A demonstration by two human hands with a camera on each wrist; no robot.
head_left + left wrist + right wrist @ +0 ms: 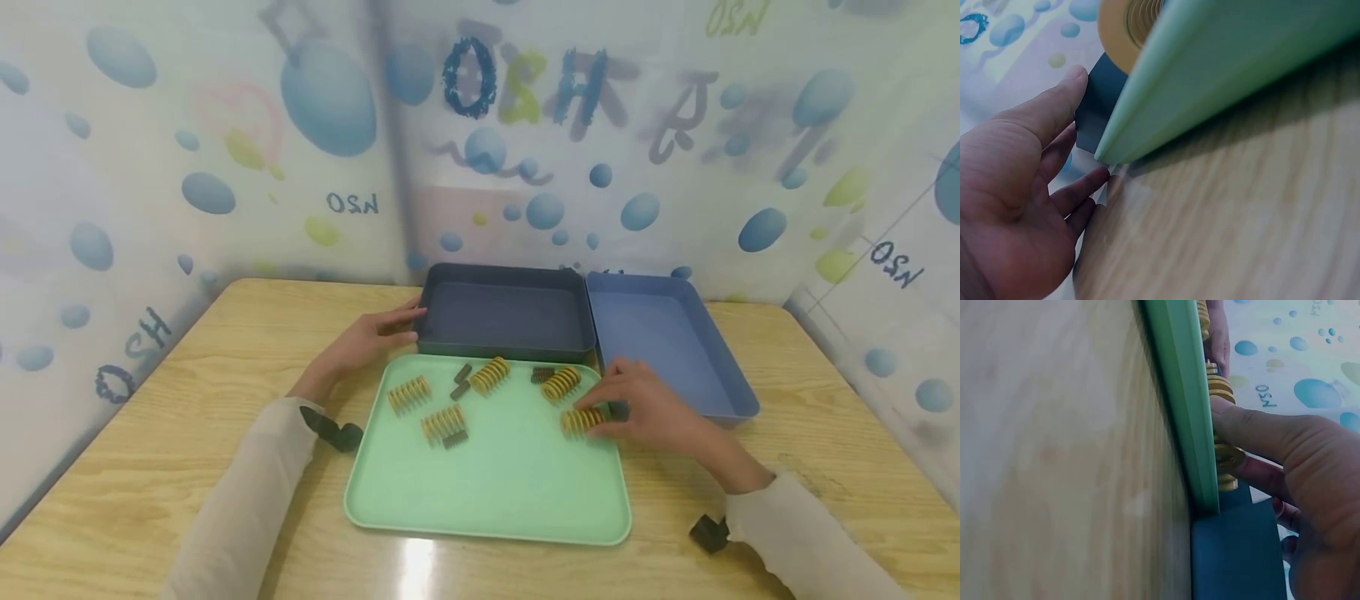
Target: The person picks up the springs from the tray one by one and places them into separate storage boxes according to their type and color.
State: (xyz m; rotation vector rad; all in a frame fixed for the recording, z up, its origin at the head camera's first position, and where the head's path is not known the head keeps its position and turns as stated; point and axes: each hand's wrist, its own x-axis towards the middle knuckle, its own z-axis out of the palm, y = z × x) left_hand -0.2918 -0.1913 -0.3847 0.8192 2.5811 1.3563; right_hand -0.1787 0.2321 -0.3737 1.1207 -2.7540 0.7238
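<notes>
My right hand (637,404) pinches a yellow coil spring (582,422) between thumb and fingers at the right side of a green tray (495,492). In the right wrist view the thumb and fingers of that hand (1329,469) close around the yellow coils (1227,456). My left hand (371,337) has its fingers extended, fingertips right at the left wall of a dark tray (510,312); nothing is in its grasp. More yellow springs (491,376) lie on the green tray, with several small dark springs (455,438) among them.
A blue tray (663,333) stands right of the dark tray, both behind the green one on the wooden table (300,517). A patterned curtain (480,183) hangs at the table's back and sides.
</notes>
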